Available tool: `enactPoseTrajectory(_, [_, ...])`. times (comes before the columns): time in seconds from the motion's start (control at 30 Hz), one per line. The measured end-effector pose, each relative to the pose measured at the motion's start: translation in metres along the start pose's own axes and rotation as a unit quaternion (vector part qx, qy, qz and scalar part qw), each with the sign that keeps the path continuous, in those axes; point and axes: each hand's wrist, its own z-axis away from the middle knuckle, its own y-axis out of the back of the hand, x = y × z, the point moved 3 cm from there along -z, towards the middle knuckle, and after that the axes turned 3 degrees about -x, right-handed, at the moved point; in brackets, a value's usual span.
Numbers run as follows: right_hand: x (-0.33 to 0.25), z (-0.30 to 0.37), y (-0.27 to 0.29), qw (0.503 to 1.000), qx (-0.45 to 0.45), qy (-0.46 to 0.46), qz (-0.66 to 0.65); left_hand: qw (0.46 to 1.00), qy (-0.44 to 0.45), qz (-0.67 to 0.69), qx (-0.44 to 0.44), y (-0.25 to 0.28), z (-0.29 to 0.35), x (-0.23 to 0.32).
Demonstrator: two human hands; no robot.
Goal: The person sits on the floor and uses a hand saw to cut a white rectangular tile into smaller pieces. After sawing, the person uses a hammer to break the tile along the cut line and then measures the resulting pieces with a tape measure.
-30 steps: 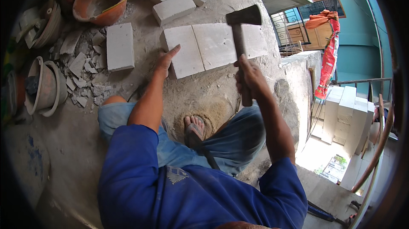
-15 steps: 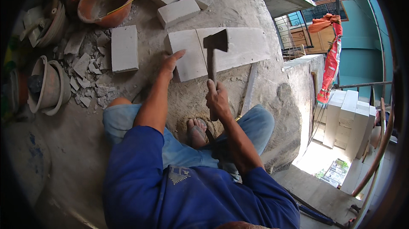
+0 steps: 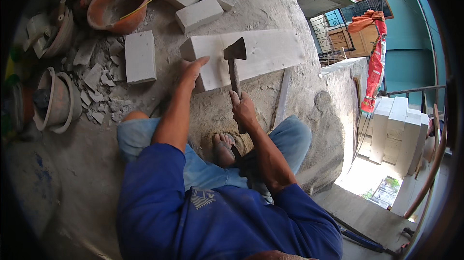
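A long pale lightweight concrete block (image 3: 270,50) lies in front of me, its left end face turned partly toward view. My left hand (image 3: 194,69) grips that end, thumb on the top face and the other fingers hidden behind the near corner. Wrapped round the wooden handle of a hatchet (image 3: 235,50), my right hand (image 3: 244,110) holds it upright, with its dark metal head over the middle of the block. I cannot tell whether the head touches the surface.
Cut blocks (image 3: 199,14) lie at the far side, and another block (image 3: 140,57) is to the left beside broken rubble (image 3: 96,79). An orange basin (image 3: 140,21) and pale buckets (image 3: 58,100) stand left. A straight strip (image 3: 283,95) lies beneath the block's near edge.
The block has been turned: its dark cross line no longer shows, and its left end face is now visible. The hatchet has shifted slightly left, its head tilting differently.
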Motion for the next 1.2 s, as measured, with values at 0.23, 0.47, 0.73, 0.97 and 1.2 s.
enactPoseTrajectory(0.23, [-0.017,0.021,0.02,0.977,-0.002,-0.004,-0.215,0.986,-0.111,-0.124,0.025,0.013,0.031,0.053])
enactPoseTrajectory(0.47, [-0.058,0.039,0.018,0.944,-0.009,0.01,-0.33,0.924,-0.291,-0.241,-0.059,0.049,0.008,0.05])
enactPoseTrajectory(0.73, [-0.061,0.068,0.047,0.94,-0.009,0.094,-0.329,0.931,-0.18,-0.294,-0.123,0.114,0.009,0.006])
enactPoseTrajectory(0.97, [-0.074,0.067,0.077,0.939,0.152,0.192,-0.241,0.907,-0.187,-0.371,-0.064,0.128,0.043,0.023])
enactPoseTrajectory(1.2, [-0.062,0.06,0.051,0.891,0.014,0.112,-0.44,0.668,-0.298,-0.68,-0.038,0.046,0.101,0.118])
